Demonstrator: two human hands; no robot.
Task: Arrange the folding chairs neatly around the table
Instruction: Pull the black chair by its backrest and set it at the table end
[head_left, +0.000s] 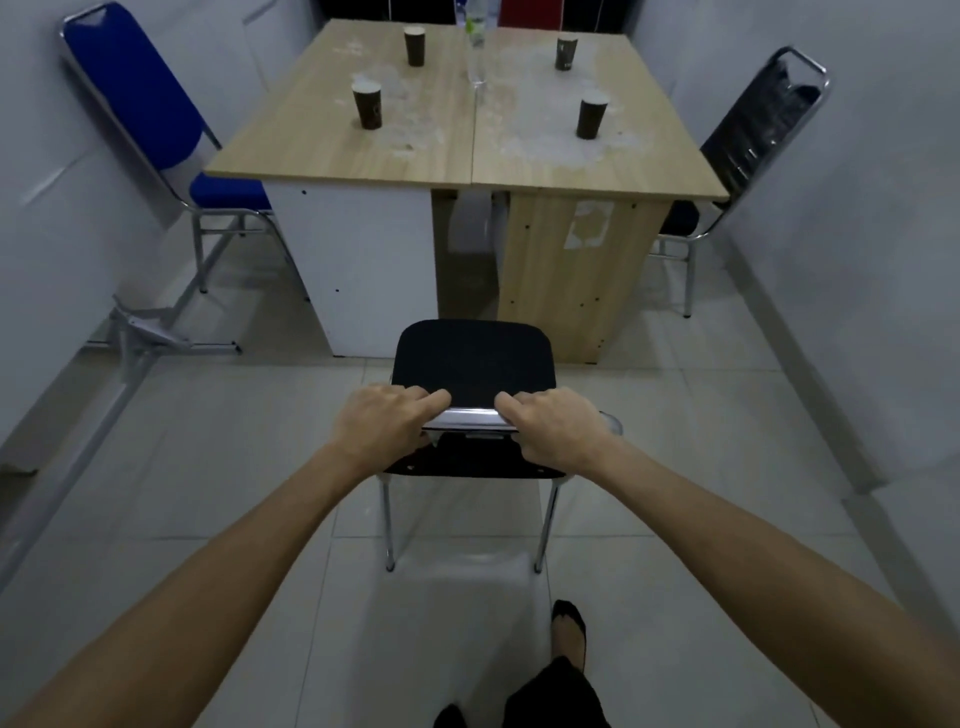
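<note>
Both grips, left hand (387, 423) and right hand (553, 428), clasp black chair (470, 364) backrest; wooden table (457, 140) ahead, pale tiled floor (675, 519).

Seen from above, a left hand (387, 418) and a right hand (553, 428) grip the chrome top rail of a black chair (472, 361) facing the near end of a wooden table (332, 140). A blue chair (140, 98) stands at the table's left side, another black chair (753, 135) at its right. 4 dark cups (368, 106) and a clear bottle (477, 47) stand on top.
</note>
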